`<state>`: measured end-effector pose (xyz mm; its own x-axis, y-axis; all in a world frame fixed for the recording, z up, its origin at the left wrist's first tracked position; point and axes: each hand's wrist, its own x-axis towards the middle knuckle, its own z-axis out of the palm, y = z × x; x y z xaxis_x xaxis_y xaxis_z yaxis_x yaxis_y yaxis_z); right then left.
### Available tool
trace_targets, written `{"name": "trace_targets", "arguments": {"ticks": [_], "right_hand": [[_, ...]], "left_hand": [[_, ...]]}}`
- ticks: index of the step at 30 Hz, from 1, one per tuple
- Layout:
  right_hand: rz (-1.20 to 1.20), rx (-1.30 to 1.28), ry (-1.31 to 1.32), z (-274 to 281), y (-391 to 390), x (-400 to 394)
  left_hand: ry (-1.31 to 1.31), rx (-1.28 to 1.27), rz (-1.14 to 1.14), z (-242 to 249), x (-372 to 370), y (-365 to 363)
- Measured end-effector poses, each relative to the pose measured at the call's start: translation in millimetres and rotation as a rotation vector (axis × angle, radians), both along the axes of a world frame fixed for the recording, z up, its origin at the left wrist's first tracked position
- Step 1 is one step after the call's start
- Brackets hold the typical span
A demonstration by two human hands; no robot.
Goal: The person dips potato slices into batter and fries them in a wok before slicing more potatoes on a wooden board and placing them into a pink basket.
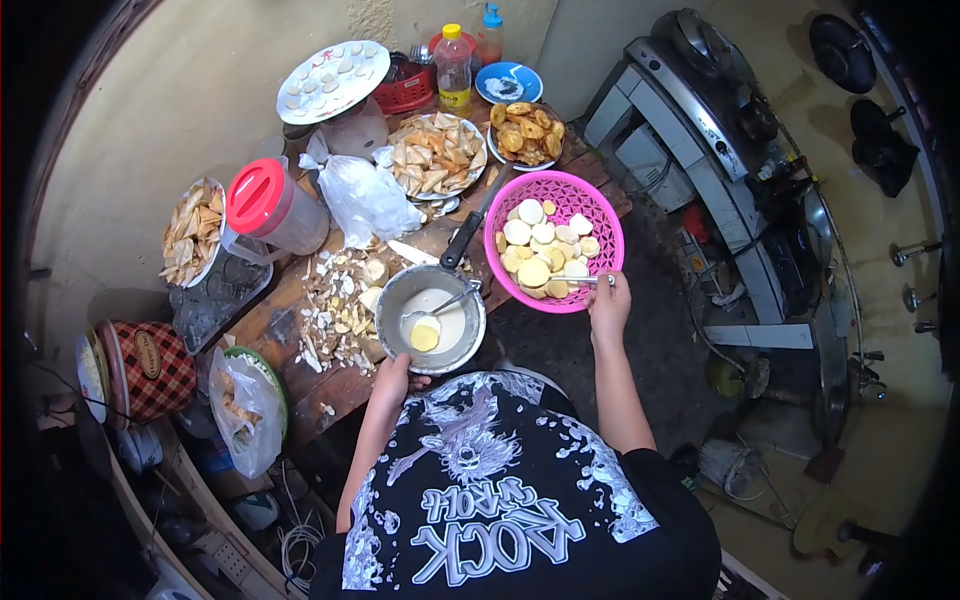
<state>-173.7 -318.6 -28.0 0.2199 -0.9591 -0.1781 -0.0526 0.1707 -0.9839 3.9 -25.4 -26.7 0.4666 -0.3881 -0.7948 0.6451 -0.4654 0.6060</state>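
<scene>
My left hand (393,380) is closed on the near rim of a grey metal pot (478,335). Inside the pot are pale, creamy batter (450,325), a yellowish slice (425,334) and a metal spoon (462,294). My right hand (608,305) is closed around the handle of a thin metal utensil (580,279) at the near right rim of a pink plastic basket (610,215). The utensil's head is hard to make out among the pale round slices (533,271) in the basket.
Peelings (335,305) cover the wooden table left of the pot, and a black-handled knife (463,240) lies beyond it. Around them stand a red-lidded pitcher (300,225), a white plastic bag (365,200), plates of folded pastries (437,155) and fried slices (527,135), and a bottle (454,75).
</scene>
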Motion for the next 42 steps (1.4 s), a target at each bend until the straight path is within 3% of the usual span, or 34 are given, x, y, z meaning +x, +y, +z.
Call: {"name": "trace_targets", "arguments": {"ticks": [4, 6, 8, 9, 13, 14, 16, 21, 25, 29, 35, 38, 42], "right_hand": [[0.195, -0.073, -0.065, 26, 28, 21], [0.351, -0.121, 0.048, 29, 52, 32], [0.447, -0.359, 0.216, 29, 77, 43], [0.424, -0.559, 0.336, 33, 85, 41], [0.02, -0.554, 0.276, 36, 68, 18], [-0.077, -0.551, 0.374, 30, 52, 8], [-0.169, -0.705, 0.482, 29, 23, -5], [-0.26, -0.792, 0.678, 7, -20, -12], [-0.267, -0.756, 0.65, -15, -35, -6], [-0.113, -0.644, 0.498, -40, -49, -5], [0.068, -0.36, 0.426, -38, -48, 3], [0.135, -0.469, 0.484, -34, -46, 2], [0.168, -0.38, 0.442, 1, -25, 3]], "left_hand": [[0.004, 0.001, -0.004, 3, -2, -2], [-0.015, -0.012, -0.01, 0, -2, -3], [0.012, -0.028, -0.007, -4, -1, -1], [0.028, -0.026, -0.003, -5, -1, -1], [0.02, -0.027, 0.02, -2, -1, -1], [0.016, -0.027, 0.032, -1, -2, -1], [0.024, -0.037, 0.032, -1, -1, 2], [0.02, -0.034, 0.011, 0, 1, 4], [0.008, -0.022, 0.01, 6, 0, 3], [0.017, -0.009, -0.002, 2, 1, 5], [0.021, -0.021, 0.017, 4, -1, 6], [0.029, -0.027, 0.017, 2, 0, 6], [0.027, -0.031, 0.023, -3, 0, 8]]}}
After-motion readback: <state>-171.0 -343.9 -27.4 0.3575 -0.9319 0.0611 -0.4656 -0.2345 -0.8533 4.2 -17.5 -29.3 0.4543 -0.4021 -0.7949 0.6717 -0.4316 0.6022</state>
